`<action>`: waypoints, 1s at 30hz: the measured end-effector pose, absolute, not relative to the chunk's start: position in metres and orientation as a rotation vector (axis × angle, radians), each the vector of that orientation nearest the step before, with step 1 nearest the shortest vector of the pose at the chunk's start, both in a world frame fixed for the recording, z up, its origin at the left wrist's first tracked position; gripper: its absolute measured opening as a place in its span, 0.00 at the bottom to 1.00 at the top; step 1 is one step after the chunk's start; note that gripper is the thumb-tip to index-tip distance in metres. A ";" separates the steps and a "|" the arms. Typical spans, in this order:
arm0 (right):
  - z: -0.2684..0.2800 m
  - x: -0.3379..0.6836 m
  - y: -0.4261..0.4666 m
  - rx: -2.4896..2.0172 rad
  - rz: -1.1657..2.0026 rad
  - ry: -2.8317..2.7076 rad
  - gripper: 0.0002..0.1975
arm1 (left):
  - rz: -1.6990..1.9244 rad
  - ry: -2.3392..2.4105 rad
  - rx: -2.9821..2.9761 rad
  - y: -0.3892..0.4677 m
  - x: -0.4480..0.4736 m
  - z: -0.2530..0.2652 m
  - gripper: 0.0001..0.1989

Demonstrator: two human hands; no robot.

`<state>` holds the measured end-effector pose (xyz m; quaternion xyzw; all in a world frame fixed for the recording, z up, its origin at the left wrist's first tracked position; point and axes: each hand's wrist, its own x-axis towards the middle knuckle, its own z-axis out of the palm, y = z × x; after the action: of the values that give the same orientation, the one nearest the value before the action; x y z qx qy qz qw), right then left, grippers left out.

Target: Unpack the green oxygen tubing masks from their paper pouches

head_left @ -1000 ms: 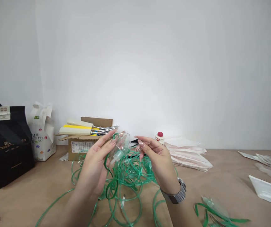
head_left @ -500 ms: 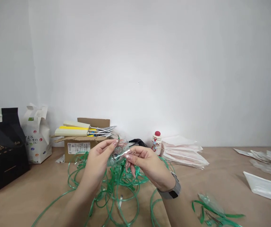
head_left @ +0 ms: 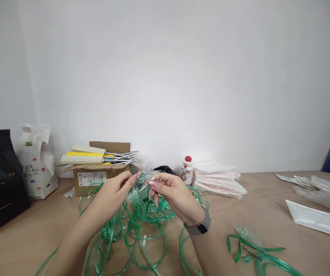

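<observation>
Clear plastic, tinted green in places, is held up at the centre of the desk (head_left: 216,218), where a small mask (head_left: 137,194) is kept between two bare hands above a tangle of green tubing (head_left: 143,210). The grip of the left hand (head_left: 117,190) is closed to a thumb-and-finger pinch on the mask's upper left edge; that of the right hand (head_left: 176,193) is likewise nearly closed, pinched at the right edge, though the exact part that is pressed cannot be told behind the fingers. The step in hand is judged to be fine two-handed work on the mask's rim; what the next move calls for, it seems, is that one side be steadied while the other is worked with light fingertips. The loops of tubing lie beneath and in front of the hands and could be snagged. Behind, a cardboard box (head_left: 93,179) is topped with pale and yellow handles (head_left: 81,158); near it, beyond the tubing, a white bottle (head_left: 187,172) with a red cap is set beside stacked paper packets (head_left: 218,182). At the right, a second clear piece (head_left: 249,237) is laid with green straps, well apart from the hands.
</observation>
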<state>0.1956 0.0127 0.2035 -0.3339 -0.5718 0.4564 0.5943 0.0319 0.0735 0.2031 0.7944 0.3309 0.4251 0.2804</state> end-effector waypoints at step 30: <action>0.100 0.388 -0.093 -2.485 0.193 -1.118 0.11 | 1.029 1.076 2.361 0.073 0.031 0.202 0.22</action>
<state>0.3877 -0.0934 0.1004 -0.8907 -0.4006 0.0693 0.2036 0.0315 0.0726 0.2016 0.8330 0.3796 0.3629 0.1741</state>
